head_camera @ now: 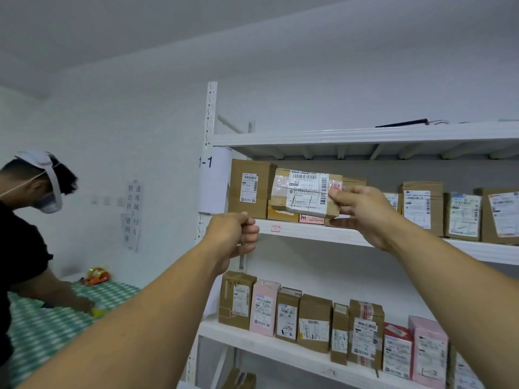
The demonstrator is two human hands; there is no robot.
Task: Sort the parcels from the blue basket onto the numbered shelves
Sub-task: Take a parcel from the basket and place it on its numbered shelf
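Note:
My right hand (362,211) pinches the right end of a brown taped parcel (303,193) with a white label, held just above two flat parcels on the shelf marked 1-1 (309,231). To its left stands a tall brown box (251,188). My left hand (234,235) hangs in front of the shelf's left edge, fingers curled, holding nothing. The blue basket is out of view.
More labelled parcels (421,207) fill the right of the 1-1 shelf. The shelf below (280,350) holds a row of upright boxes marked 1-2. At the left a person in a black top (19,248) leans over a green checked table (45,329).

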